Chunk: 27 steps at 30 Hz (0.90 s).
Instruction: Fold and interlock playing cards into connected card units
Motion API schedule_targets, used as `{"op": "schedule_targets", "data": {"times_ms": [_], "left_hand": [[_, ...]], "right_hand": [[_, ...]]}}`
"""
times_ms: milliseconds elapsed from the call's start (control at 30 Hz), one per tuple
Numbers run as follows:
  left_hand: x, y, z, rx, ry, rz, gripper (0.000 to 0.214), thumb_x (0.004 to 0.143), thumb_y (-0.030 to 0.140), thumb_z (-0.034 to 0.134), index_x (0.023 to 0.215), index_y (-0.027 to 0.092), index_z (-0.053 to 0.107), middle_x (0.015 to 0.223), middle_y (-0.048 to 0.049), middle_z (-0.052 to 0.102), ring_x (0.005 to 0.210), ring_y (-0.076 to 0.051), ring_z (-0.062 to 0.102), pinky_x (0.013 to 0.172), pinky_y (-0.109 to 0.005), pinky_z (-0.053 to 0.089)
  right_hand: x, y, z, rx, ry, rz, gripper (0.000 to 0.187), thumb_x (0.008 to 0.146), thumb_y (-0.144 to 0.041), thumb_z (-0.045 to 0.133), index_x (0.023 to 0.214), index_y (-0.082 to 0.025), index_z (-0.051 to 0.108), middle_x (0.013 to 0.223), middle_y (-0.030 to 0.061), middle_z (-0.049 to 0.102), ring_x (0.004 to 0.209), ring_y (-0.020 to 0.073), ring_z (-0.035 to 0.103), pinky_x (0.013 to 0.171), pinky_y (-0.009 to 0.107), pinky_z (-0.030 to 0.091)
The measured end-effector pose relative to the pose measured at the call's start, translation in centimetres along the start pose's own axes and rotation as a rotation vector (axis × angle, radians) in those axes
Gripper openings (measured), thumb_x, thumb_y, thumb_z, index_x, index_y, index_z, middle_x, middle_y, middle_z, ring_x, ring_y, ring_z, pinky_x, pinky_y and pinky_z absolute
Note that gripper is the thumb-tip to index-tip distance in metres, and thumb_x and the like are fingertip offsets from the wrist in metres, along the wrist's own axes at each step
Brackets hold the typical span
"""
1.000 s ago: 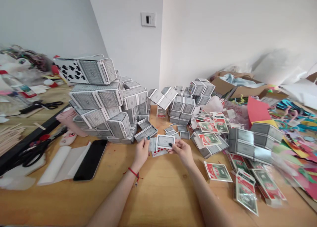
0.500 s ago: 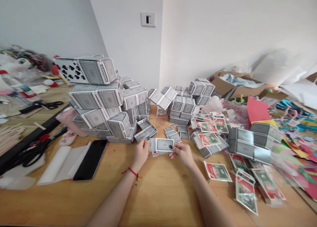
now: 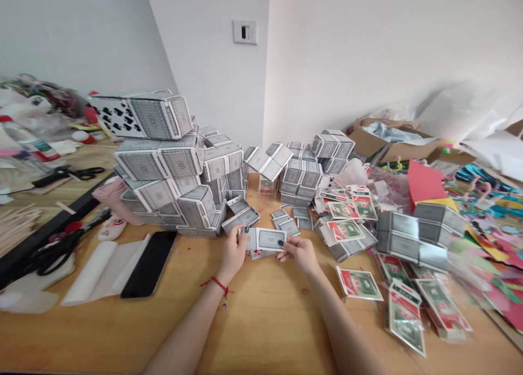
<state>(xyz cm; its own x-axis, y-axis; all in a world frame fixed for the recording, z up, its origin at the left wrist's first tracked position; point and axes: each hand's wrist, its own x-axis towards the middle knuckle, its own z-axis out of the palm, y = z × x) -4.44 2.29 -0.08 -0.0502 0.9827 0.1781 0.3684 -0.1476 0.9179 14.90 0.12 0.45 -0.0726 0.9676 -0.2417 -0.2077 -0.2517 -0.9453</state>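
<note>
Between my hands, just above the wooden table [image 3: 269,315], are grey-backed playing cards [image 3: 272,239], joined or overlapping; part of a red-suited face shows below them. My left hand [image 3: 235,253] pinches their left end, thumb on top. At the right end my right hand [image 3: 299,252] grips them between thumb and fingers. Folded card pieces [image 3: 241,217] and flat ones [image 3: 286,222] lie just beyond. A tall stack of boxes made from cards [image 3: 163,162] rises at the left, and a lower stack [image 3: 302,173] stands back right.
A black phone [image 3: 149,265], a white paper roll [image 3: 90,271] and black scissors [image 3: 61,252] lie left. Red and green card packs [image 3: 359,283] and more card boxes [image 3: 396,233] are on the right. Coloured paper [image 3: 429,184] and a cardboard box [image 3: 392,143] sit farther right.
Almost nothing differs. Both hands keep their pinch on the playing cards, with only a very slight shift of the fingers.
</note>
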Motion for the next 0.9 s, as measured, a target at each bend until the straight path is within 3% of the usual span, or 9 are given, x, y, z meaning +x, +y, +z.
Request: {"op": "schedule_targets", "data": {"times_ms": [100, 300, 433, 900], "left_hand": [[0.0, 0.0, 0.1, 0.016, -0.008, 0.055, 0.028, 0.080, 0.035, 0.040, 0.098, 0.017, 0.051, 0.068, -0.0006, 0.057, 0.055, -0.011, 0.052, 0.052, -0.022, 0.040], [-0.1, 0.0, 0.1, 0.072, -0.067, 0.088, 0.025, 0.082, 0.034, 0.038, 0.094, 0.016, 0.051, 0.082, -0.0038, 0.060, 0.070, -0.014, 0.055, 0.062, -0.024, 0.043], [-0.1, -0.1, 0.0, 0.110, -0.074, 0.128, 0.023, 0.083, 0.032, 0.038, 0.093, 0.016, 0.051, 0.086, -0.0047, 0.060, 0.078, -0.015, 0.055, 0.069, -0.025, 0.043], [-0.6, -0.3, 0.7, 0.117, -0.082, 0.169, 0.018, 0.082, 0.029, 0.038, 0.090, 0.017, 0.049, 0.081, -0.0049, 0.058, 0.077, -0.017, 0.056, 0.067, -0.029, 0.043]], "right_hand": [[0.1, 0.0, -0.1, 0.007, -0.031, -0.012, 0.032, 0.057, -0.036, 0.069, 0.076, -0.011, 0.065, 0.053, 0.0046, 0.066, 0.045, 0.0165, 0.062, 0.046, 0.025, 0.050], [0.2, 0.1, -0.6, -0.021, -0.080, -0.035, 0.030, 0.059, -0.036, 0.068, 0.077, -0.011, 0.066, 0.053, 0.0046, 0.066, 0.046, 0.0164, 0.062, 0.045, 0.025, 0.050], [0.2, 0.3, -0.5, -0.024, -0.091, -0.022, 0.031, 0.059, -0.036, 0.068, 0.076, -0.011, 0.066, 0.052, 0.0044, 0.066, 0.045, 0.0164, 0.061, 0.044, 0.025, 0.049], [-0.3, 1.1, 1.7, -0.003, -0.059, -0.027, 0.032, 0.059, -0.041, 0.067, 0.069, -0.011, 0.063, 0.047, 0.0049, 0.063, 0.041, 0.0151, 0.060, 0.043, 0.023, 0.047]]}}
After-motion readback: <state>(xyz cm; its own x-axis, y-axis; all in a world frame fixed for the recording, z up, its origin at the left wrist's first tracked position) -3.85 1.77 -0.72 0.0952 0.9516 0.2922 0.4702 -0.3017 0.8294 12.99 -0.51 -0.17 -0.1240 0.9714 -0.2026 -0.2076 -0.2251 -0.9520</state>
